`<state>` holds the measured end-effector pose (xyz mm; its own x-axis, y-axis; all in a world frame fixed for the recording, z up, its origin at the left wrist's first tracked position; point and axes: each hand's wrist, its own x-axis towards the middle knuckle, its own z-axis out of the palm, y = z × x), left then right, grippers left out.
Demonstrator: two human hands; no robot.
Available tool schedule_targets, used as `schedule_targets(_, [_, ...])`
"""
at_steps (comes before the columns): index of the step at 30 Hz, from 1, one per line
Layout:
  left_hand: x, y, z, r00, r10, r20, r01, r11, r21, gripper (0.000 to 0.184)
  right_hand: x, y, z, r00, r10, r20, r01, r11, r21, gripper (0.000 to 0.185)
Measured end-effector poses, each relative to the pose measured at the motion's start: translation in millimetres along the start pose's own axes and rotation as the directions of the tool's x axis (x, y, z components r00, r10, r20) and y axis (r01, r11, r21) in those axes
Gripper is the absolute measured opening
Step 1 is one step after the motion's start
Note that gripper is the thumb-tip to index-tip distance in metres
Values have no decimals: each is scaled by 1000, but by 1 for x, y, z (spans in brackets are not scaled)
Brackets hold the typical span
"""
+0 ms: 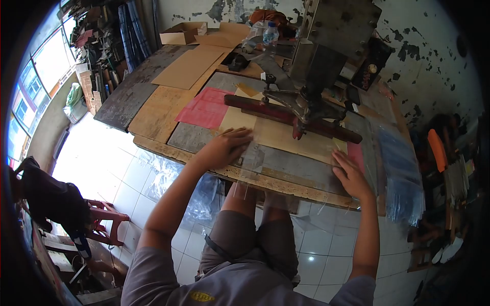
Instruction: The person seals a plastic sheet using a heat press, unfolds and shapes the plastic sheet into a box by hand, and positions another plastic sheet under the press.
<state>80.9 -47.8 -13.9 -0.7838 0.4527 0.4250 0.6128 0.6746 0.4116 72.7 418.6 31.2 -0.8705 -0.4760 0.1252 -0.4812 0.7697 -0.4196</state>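
My left hand lies palm down at the front edge of a cream sheet, its fingers stretched to the right. Clear plastic film shows beside those fingers and over the bench edge; whether they grip it is hard to see. My right hand is open, fingertips touching near the sheet's right front corner. Above the sheet sits a press machine with a long dark red bar across it. Red sheeting shows at the left of the cream sheet, on a grey metal plate.
Flat cardboard and an open cardboard box lie at the back left, with a plastic bottle behind the press. A stack of clear bluish plastic bags hangs off the right side. A red stool stands at left.
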Motion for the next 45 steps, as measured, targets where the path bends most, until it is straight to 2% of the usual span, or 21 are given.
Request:
schedule_targets(4, [-42, 28, -14, 984, -132, -117, 138, 989, 43, 37, -52, 0, 13, 992, 76, -103, -82, 995, -49, 51])
schedule_targets(7, [-62, 46, -4, 943, -201, -264, 248, 956, 158, 35, -79, -7, 31, 958, 91, -271, -152, 965, -214, 47])
schedule_targets(10, [-75, 54, 29, 865, -177, -469, 322, 914, 247, 33, -86, -3, 53, 881, 66, -468, -187, 958, -218, 37])
schedule_targets(14, [-91, 51, 76, 725, -153, -672, 375, 906, 198, 34, -74, -6, 67, 717, 4, -697, -129, 983, -127, 25])
schedule_targets(17, [-93, 45, 86, 705, -154, -692, 394, 897, 201, 35, -75, 1, 74, 692, 25, -721, -122, 989, -82, 24])
schedule_targets(20, [-96, 38, 91, 705, -123, -698, 383, 895, 229, 37, -79, 16, 87, 637, -36, -770, -53, 994, -90, 26])
schedule_targets(23, [-96, 34, 94, 701, -112, -705, 387, 889, 244, 38, -82, 17, 90, 621, -128, -774, -92, 968, -234, 32])
schedule_targets(26, [-95, 34, 96, 686, -108, -720, 389, 890, 237, 39, -82, 16, 94, 602, -154, -784, -147, 943, -298, 39])
schedule_targets(32, [-94, 33, 99, 674, -109, -731, 400, 886, 237, 40, -79, 18, 101, 553, -141, -821, -167, 947, -275, 43])
schedule_targets(45, [-95, 20, 109, 648, -53, -760, 375, 890, 258, 46, -79, 20, 103, 548, -146, -824, -176, 943, -284, 47])
